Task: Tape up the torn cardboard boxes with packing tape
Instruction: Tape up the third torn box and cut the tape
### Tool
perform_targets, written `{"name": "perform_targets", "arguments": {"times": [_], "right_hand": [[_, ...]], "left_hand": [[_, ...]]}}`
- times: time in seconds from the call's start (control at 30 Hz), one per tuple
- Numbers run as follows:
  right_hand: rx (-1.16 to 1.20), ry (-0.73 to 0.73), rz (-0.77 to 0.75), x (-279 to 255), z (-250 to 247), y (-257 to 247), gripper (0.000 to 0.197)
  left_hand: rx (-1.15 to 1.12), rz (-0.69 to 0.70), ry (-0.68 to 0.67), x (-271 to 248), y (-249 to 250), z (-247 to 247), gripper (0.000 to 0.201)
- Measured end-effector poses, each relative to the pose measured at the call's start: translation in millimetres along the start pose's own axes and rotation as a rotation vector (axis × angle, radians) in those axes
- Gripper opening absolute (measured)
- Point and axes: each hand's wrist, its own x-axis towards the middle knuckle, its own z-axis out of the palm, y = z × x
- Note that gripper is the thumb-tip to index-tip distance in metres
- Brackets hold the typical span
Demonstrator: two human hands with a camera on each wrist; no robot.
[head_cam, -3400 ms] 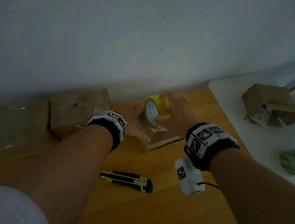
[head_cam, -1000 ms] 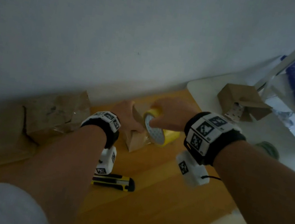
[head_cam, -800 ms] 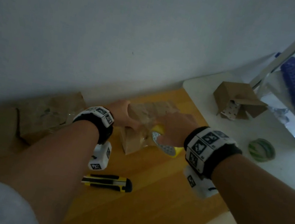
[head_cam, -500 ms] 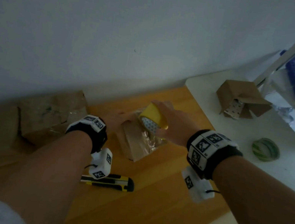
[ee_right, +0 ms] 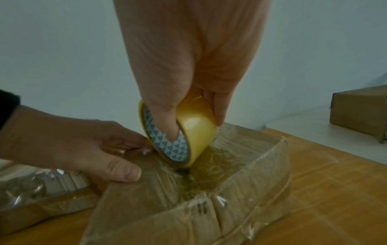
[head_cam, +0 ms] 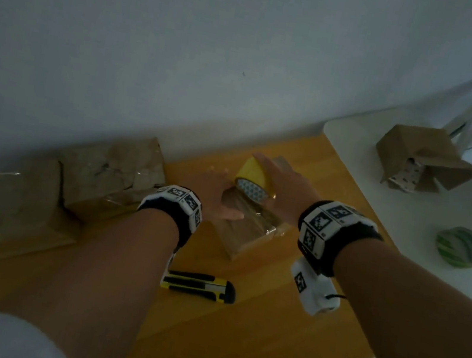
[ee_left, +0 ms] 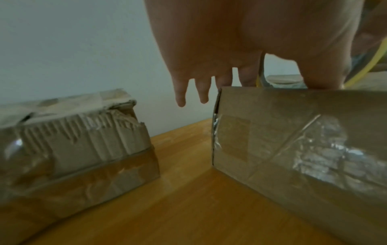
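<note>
Your right hand (head_cam: 285,187) grips the yellow tape roll (head_cam: 254,181): thumb hooked into the patterned core, the other fingers curled over the outer rim, seen clearly in the right wrist view (ee_right: 178,132). Roll stands tilted on edge, touching the top of the small cardboard box (head_cam: 247,227), clear tape running from it down onto the box top. The box sits on the wooden table (head_cam: 233,334), at about 12 o'clock from the utility knife (head_cam: 198,285). Your left hand (head_cam: 214,190) rests on the box's left edge, at 9 o'clock of the roll; fingers straight and slightly spread, thumb flat on the top, nothing pinched. Left wrist view shows the box's side face already wrapped in shiny wrinkled tape (ee_left: 303,140). A second torn box (head_cam: 111,170) with ripped corrugation sits at 9 o'clock of the small box, apart from it. On the white table (head_cam: 375,233) at 3 o'clock: an open cardboard box (head_cam: 419,156) tipped on its side, and a green tape roll (head_cam: 460,250) nearer you.
</note>
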Motion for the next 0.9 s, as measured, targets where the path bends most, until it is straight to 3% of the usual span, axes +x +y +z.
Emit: {"name": "perform_targets", "arguments": {"times": [0.13, 0.23, 0.4, 0.67, 0.73, 0.8, 0.9], "right_hand": [[-0.028, -0.020, 0.028, -8, -13, -6, 0.084], [-0.089, -0.033, 0.062, -24, -26, -7, 0.067], [-0.287, -0.264, 0.071, -53, -37, 2, 0.050], [-0.387, -0.363, 0.128, -40, 8, 0, 0.043], [-0.417, -0.374, 0.131, -37, 14, -3, 0.044], [-0.406, -0.376, 0.144, -34, 16, -4, 0.046], [-0.385, -0.385, 0.184, -32, 16, -5, 0.047]], "left_hand": [[0.062, -0.049, -0.021, 6, -3, 6, 0.098], [0.080, -0.110, -0.042, -9, 5, -4, 0.087], [0.064, -0.153, -0.079, -20, 18, -16, 0.083], [0.098, -0.181, -0.078, -23, 18, -12, 0.076], [0.185, -0.134, -0.020, -25, 20, -10, 0.068], [0.314, -0.002, 0.027, -26, 26, -9, 0.053], [0.336, 0.138, 0.005, -26, 35, -3, 0.044]]}}
